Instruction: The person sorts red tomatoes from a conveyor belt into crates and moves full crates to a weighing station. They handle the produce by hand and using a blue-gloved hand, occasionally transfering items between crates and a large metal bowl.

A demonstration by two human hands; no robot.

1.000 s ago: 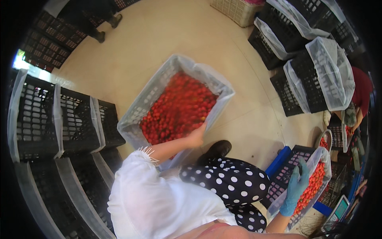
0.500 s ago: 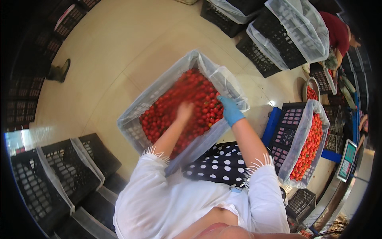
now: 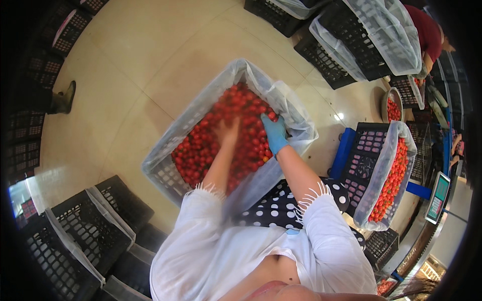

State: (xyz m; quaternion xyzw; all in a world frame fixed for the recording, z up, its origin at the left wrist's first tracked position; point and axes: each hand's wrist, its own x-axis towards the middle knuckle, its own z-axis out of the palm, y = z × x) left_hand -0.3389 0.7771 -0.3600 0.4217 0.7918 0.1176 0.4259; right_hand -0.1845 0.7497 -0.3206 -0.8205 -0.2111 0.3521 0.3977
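Observation:
Many small red cherry tomatoes fill a crate lined with clear plastic, which sits in front of me on the floor. Bare and smeared by motion, my left hand reaches into the middle of the tomatoes; its fingers are too blurred to read. My right hand wears a blue glove and is at the right side of the crate, just inside the liner. A cherry tomato shows between its thumb and fingers, which are closed around it.
Right of me stands another lined crate of lighter red tomatoes, near a scale display and a metal bowl of tomatoes. Black crates stand lower left; lined ones are stacked upper right. A person in dark red bends there; a boot shows left.
My left hand has shifted slightly up and left among the tomatoes. My gloved right hand has moved a little left, and a tomato now shows at its fingertips. The boot at left has moved left.

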